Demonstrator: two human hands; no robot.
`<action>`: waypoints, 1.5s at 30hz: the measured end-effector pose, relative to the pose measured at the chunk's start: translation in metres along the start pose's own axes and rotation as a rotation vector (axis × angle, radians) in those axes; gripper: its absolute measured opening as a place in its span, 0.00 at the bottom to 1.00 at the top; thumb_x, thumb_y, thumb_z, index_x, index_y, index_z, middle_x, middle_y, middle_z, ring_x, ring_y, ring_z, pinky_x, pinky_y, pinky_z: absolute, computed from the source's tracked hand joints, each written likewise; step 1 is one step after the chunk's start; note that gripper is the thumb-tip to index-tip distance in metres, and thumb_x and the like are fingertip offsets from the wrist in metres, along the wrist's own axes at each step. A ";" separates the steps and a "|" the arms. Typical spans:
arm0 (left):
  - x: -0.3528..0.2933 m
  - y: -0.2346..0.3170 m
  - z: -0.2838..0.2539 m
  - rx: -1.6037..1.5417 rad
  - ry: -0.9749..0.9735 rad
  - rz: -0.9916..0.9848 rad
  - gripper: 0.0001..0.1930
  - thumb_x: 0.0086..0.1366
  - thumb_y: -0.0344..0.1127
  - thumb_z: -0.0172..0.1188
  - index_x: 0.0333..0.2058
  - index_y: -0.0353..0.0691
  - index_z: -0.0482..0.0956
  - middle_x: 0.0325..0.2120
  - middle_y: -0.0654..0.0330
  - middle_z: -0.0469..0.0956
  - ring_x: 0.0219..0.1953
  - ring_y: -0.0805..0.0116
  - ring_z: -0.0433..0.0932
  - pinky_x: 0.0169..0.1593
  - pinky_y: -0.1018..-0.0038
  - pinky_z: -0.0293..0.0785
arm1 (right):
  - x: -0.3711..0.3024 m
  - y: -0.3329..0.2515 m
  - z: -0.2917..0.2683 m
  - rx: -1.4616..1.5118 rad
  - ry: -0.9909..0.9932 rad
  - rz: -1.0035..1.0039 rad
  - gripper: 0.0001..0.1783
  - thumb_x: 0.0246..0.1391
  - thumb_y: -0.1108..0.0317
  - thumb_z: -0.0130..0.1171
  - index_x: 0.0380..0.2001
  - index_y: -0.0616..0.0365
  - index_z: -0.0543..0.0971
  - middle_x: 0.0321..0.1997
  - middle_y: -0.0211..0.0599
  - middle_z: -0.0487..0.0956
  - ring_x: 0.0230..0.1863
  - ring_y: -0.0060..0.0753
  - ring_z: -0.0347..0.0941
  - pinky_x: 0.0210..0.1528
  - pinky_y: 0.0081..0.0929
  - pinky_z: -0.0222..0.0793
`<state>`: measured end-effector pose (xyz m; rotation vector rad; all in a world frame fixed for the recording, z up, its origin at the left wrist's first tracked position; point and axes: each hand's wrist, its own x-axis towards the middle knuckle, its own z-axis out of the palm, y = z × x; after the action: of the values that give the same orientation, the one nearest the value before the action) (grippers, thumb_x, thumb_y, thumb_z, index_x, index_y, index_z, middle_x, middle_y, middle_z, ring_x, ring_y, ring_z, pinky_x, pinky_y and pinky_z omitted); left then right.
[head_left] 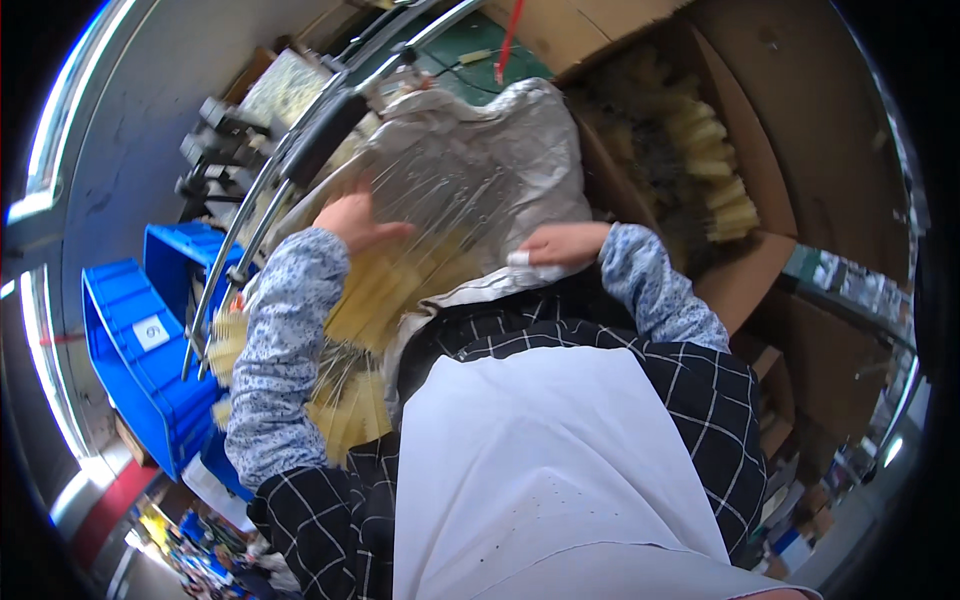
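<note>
A pale grey cloth sack lies spread before me, its near edge folded over my lap. On it rest many thin metal wires with looped ends, and pale yellow bristle-like bundles lie at their near end. My left hand is over the left side of the wires, thumb stretched out to the right, fingers slightly blurred. Nothing shows in its grasp. My right hand, with white tape on a fingertip, lies over the sack's right part, fingers reaching left and holding nothing visible.
An open cardboard box with more yellow bundles stands at the right. Blue plastic bins are at the left. A metal tube frame with a black grip crosses the left side, close to my left arm. More yellow pieces lie beside my left elbow.
</note>
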<state>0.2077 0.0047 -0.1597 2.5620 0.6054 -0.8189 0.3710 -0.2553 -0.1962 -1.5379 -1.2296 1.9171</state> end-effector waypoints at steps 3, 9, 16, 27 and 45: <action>0.013 -0.007 -0.004 -0.126 -0.230 -0.050 0.56 0.42 0.66 0.59 0.58 0.32 0.43 0.55 0.38 0.54 0.57 0.48 0.56 0.58 0.67 0.56 | 0.005 0.007 0.023 -0.012 0.173 0.169 0.32 0.56 0.45 0.35 0.33 0.65 0.76 0.31 0.38 0.77 0.34 0.31 0.71 0.40 0.27 0.64; 0.020 -0.016 0.002 -0.153 -0.122 -0.015 0.51 0.42 0.59 0.63 0.57 0.32 0.48 0.55 0.41 0.55 0.57 0.52 0.58 0.58 0.69 0.55 | 0.082 0.031 0.043 1.507 0.483 0.044 0.19 0.57 0.55 0.44 0.44 0.56 0.69 0.36 0.34 0.73 0.41 0.30 0.69 0.49 0.28 0.63; 0.012 0.019 -0.015 -0.283 -0.266 -0.027 0.49 0.44 0.56 0.64 0.57 0.32 0.49 0.52 0.43 0.61 0.55 0.54 0.62 0.57 0.70 0.57 | 0.138 0.050 0.052 1.464 0.420 -0.474 0.30 0.47 0.43 0.53 0.45 0.56 0.71 0.45 0.32 0.74 0.42 0.26 0.69 0.46 0.26 0.64; 0.008 0.085 -0.005 -0.039 -0.348 0.353 0.39 0.49 0.54 0.61 0.50 0.30 0.58 0.37 0.41 0.72 0.43 0.49 0.71 0.47 0.65 0.67 | 0.074 0.002 0.068 1.321 0.626 -0.678 0.26 0.45 0.59 0.61 0.47 0.56 0.68 0.45 0.32 0.72 0.47 0.26 0.67 0.50 0.26 0.62; -0.075 0.110 -0.161 -0.164 0.210 0.610 0.35 0.54 0.52 0.55 0.56 0.40 0.57 0.52 0.48 0.64 0.53 0.54 0.63 0.56 0.62 0.57 | -0.119 0.017 -0.042 1.185 1.058 -1.157 0.14 0.52 0.71 0.50 0.44 0.60 0.69 0.45 0.39 0.71 0.47 0.33 0.67 0.51 0.31 0.63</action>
<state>0.2802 -0.0314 0.0332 2.4751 -0.0684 -0.2812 0.4516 -0.3373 -0.1416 -0.6135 -0.1678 0.5317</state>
